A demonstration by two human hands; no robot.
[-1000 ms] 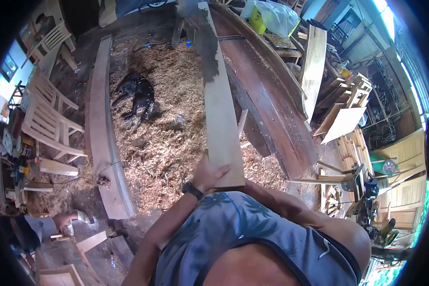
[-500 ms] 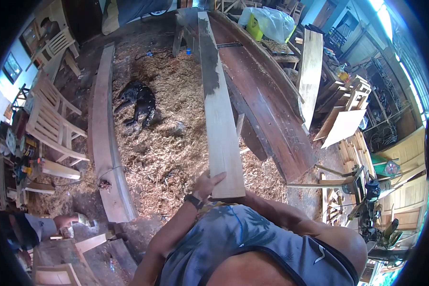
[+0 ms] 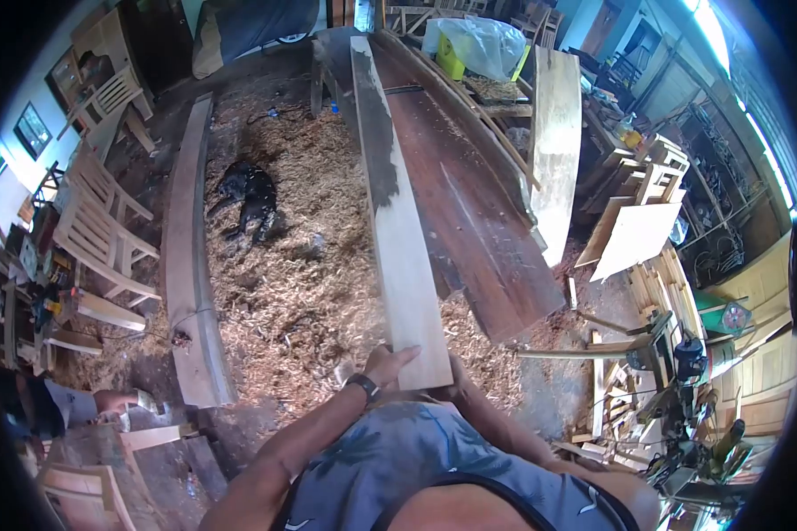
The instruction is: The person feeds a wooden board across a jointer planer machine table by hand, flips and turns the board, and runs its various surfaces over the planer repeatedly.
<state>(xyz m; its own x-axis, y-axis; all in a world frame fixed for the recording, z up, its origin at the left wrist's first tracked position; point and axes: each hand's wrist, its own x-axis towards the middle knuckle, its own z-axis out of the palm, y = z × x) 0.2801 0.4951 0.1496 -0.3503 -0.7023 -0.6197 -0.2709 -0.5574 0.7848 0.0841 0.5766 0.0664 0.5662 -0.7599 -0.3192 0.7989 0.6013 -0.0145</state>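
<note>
A long pale wooden board (image 3: 409,292) stretches away from my body, its far half stained with a dark grey patch. Its far end lies over or beside a dark red-brown plank (image 3: 469,221). My left hand (image 3: 388,365), with a watch on the wrist, grips the near end from the left, thumb on the top face and fingers underneath out of sight. At the right edge of that same end is my right hand (image 3: 457,379), closed against the board with its fingers mostly hidden.
Wood shavings (image 3: 301,301) cover the floor, where a black dog (image 3: 250,199) lies. Another long plank (image 3: 186,257) runs along the left, beside wooden chairs (image 3: 106,234). At lower left, a co-worker's hand (image 3: 115,401) holds something pale. Machinery (image 3: 682,389) and stacked wood stand right.
The board's near end sits lower in view, and its far end has shifted left. Both hands stay at the near end; more of my right hand now shows at the edge. The view has shifted slightly.
</note>
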